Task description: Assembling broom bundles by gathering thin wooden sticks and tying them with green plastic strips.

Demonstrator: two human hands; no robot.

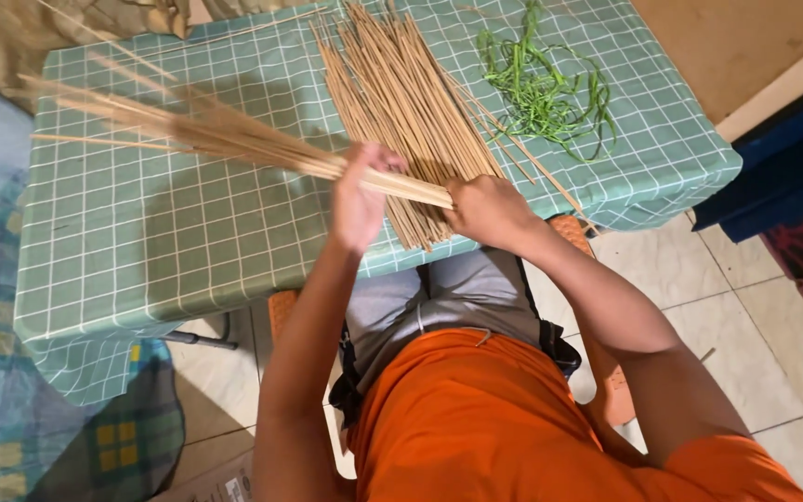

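- The left hand is closed around a bundle of thin pale wooden sticks, near one end; the bundle fans out to the left above the tabletop.
- The right hand grips the same bundle's near end, just beside the left hand.
- A loose pile of similar pale sticks lies on the green checked tablecloth.
- A tangle of green strips lies to the right of the pile.
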